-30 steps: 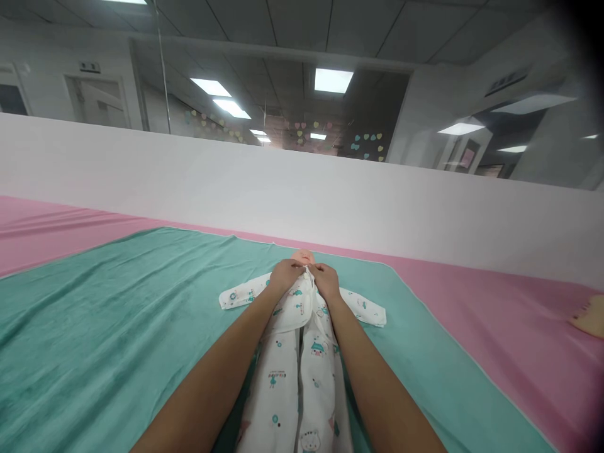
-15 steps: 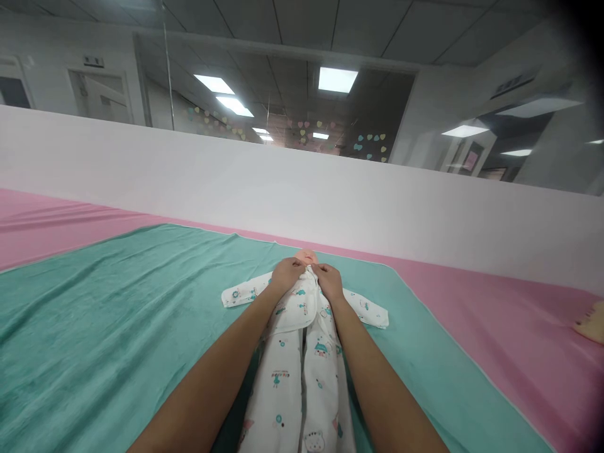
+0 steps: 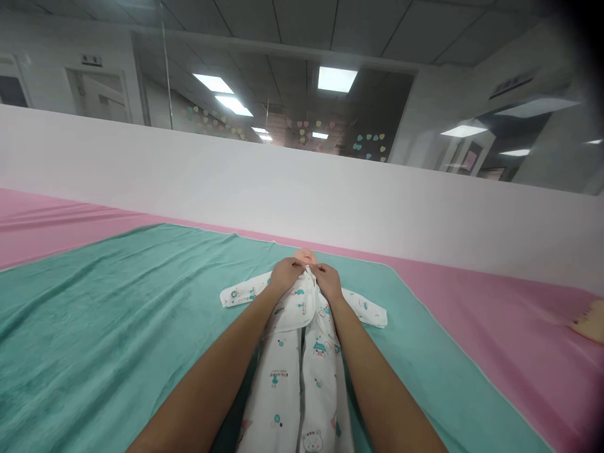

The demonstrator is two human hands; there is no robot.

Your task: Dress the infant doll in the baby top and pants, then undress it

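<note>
A baby doll [image 3: 306, 256] lies on its back, its head at the far end, dressed in a white printed baby outfit [image 3: 278, 377] with sleeves spread to both sides and two long legs running towards me. At the neckline, just below the doll's chin, my left hand [image 3: 285, 275] pinches the collar fabric from the left. My right hand [image 3: 327, 280] pinches the collar from the right, its fingertips close to those of the left. Whatever fastening lies between the fingers is too small to make out. The front flap overlaps across the chest.
Under the doll a teal blanket [image 3: 141, 314] is spread with soft wrinkles over a pink mat [image 3: 472, 302]. Behind stands a low white wall [image 3: 283, 182] with a mirror or glass above it. A beige object [image 3: 589, 321] shows at the right edge.
Almost nothing differs; both hands keep their pinch at the collar. The whole view has shifted very slightly.
</note>
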